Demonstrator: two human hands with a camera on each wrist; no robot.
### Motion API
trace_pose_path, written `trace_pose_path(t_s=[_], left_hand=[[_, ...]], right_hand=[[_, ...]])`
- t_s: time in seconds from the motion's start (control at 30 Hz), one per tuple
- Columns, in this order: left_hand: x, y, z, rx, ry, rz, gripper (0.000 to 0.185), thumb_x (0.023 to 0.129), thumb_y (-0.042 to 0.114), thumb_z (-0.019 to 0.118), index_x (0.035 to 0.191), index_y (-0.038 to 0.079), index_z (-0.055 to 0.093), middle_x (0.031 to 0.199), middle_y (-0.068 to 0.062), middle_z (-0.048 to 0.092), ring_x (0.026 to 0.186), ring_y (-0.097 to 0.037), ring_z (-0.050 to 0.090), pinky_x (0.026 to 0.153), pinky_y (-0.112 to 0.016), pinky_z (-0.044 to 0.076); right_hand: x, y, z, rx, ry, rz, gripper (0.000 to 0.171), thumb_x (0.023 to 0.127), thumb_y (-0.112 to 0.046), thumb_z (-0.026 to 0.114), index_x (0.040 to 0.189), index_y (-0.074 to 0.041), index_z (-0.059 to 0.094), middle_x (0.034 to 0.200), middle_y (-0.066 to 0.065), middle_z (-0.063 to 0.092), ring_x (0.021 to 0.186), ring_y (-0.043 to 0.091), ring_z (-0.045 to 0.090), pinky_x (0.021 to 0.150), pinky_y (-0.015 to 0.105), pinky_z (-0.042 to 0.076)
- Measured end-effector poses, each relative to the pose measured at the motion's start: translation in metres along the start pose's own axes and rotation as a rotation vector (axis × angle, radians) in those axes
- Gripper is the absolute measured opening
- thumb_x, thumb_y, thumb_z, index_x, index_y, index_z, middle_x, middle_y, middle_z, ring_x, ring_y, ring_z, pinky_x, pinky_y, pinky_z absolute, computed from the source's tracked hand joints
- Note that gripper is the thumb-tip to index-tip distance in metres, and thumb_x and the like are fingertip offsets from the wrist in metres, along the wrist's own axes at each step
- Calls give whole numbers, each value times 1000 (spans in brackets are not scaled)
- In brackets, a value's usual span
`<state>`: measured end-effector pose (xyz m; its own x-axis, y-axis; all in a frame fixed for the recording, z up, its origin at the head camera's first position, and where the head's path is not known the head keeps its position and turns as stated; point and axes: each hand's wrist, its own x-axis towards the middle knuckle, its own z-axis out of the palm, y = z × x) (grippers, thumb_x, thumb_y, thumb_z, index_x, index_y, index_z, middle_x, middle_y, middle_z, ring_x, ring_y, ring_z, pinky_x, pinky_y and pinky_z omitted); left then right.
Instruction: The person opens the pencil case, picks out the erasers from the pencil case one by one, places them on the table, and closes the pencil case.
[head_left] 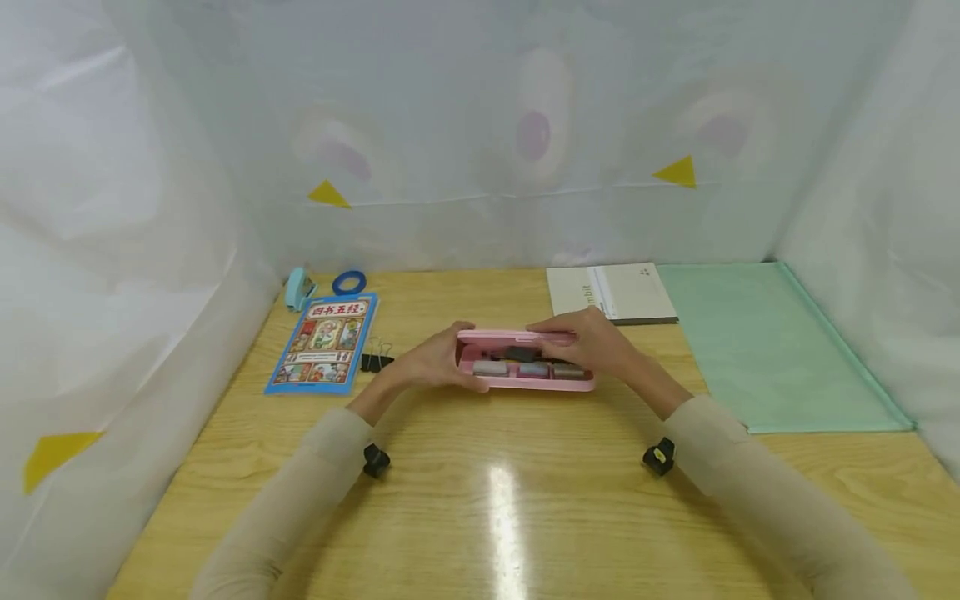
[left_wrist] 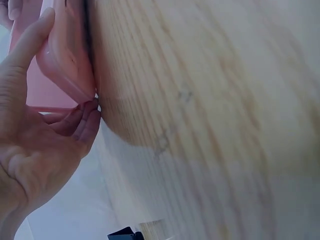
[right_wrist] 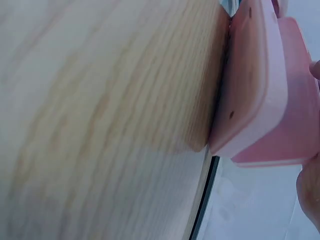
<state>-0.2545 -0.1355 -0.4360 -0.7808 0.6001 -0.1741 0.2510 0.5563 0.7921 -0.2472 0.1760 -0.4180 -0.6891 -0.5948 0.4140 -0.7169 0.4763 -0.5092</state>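
A pink pencil case [head_left: 534,383] lies at the middle of the table, its lid [head_left: 495,337] partly raised. Inside it, several short greyish and coloured pieces [head_left: 491,367] sit in a row, with dark items behind them. My left hand [head_left: 435,358] grips the case's left end, thumb along the front and fingers round the back corner. From the right, my right hand [head_left: 596,340] pinches the lid's edge, and part of the interior is hidden behind it. In the right wrist view, the case [right_wrist: 250,85] shows its tilted lid above the base, with only part of the hand.
To the left lie a blue-bordered book [head_left: 322,346], a black binder clip [head_left: 375,362], a light blue stapler [head_left: 298,289] and a blue tape ring [head_left: 349,282]. Behind right are a pale notebook [head_left: 615,293] and a green mesh pouch [head_left: 780,350].
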Motion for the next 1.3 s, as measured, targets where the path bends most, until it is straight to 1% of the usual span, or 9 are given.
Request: trace_pose_path(t_s=[0.1, 0.17, 0.33, 0.43, 0.57, 0.67, 0.73, 1.03, 1.3], left_hand=[[-1, -1, 2, 67, 19, -36, 123, 75, 41, 95, 163, 2, 18, 140, -14, 56, 123, -24, 57, 112, -46, 43], [-2, -1, 5, 87, 30, -50, 124, 72, 41, 96, 162, 4, 20, 141, -16, 53, 126, -27, 54, 114, -48, 40], [-5, -4, 9, 116, 49, -48, 128, 68, 40, 99, 161, 5, 20, 145, -21, 45, 133, -34, 45, 118, -51, 34], [-7, -6, 12, 146, 56, -20, 128, 69, 38, 99, 162, 3, 17, 148, -22, 42, 135, -34, 42, 119, -51, 32], [-8, -7, 10, 119, 36, 80, 117, 72, 30, 98, 159, 5, 22, 145, -16, 45, 131, -29, 47, 116, -47, 38], [-8, -6, 7, 44, 13, 153, 107, 77, 22, 95, 157, 9, 25, 143, -13, 49, 130, -27, 51, 114, -45, 41], [-10, -6, 5, 6, 9, 155, 110, 79, 18, 93, 161, 11, 20, 143, -15, 50, 131, -29, 52, 115, -48, 40], [-15, -5, 10, 21, 44, 33, 144, 78, 26, 94, 164, 18, -20, 143, -15, 50, 134, -27, 49, 122, -45, 29], [-18, -4, 6, 69, 29, 5, 135, 79, 29, 94, 167, 18, -8, 141, -16, 49, 132, -28, 47, 120, -46, 33]], right_hand=[[-7, 3, -5, 29, -15, 26, 21, 95, -15, 78, 115, -12, 82, 106, 6, 79, 79, 10, 72, 68, 30, 57], [-13, 4, -11, 49, -38, 44, 21, 96, -15, 77, 116, -13, 81, 104, 6, 79, 72, 8, 70, 63, 27, 55], [-23, 4, -27, 64, -73, 63, 23, 95, -17, 78, 118, -15, 81, 93, -4, 78, 56, 8, 45, 51, 27, 34], [-28, 5, -35, 41, -64, 50, 23, 94, -16, 79, 117, -16, 81, 96, -6, 78, 70, 9, 61, 59, 31, 49], [-30, 9, -43, 34, -25, 64, 21, 94, -12, 77, 115, -14, 81, 104, -1, 79, 90, 15, 74, 78, 43, 60], [-29, 13, -47, 27, 22, 144, 22, 97, -14, 75, 119, -12, 80, 108, 5, 79, 92, 20, 75, 79, 43, 61], [-28, 18, -48, 19, 55, 211, 25, 101, -16, 70, 125, -10, 76, 111, 9, 78, 92, 23, 75, 78, 41, 60], [-24, 44, -29, 181, 101, 524, 35, 107, -14, 59, 138, 3, 61, 108, 27, 74, 86, 34, 76, 72, 41, 62], [-17, 59, -10, 282, 79, 664, 35, 106, -6, 59, 139, 6, 54, 112, 32, 71, 68, 26, 75, 62, 35, 61]])
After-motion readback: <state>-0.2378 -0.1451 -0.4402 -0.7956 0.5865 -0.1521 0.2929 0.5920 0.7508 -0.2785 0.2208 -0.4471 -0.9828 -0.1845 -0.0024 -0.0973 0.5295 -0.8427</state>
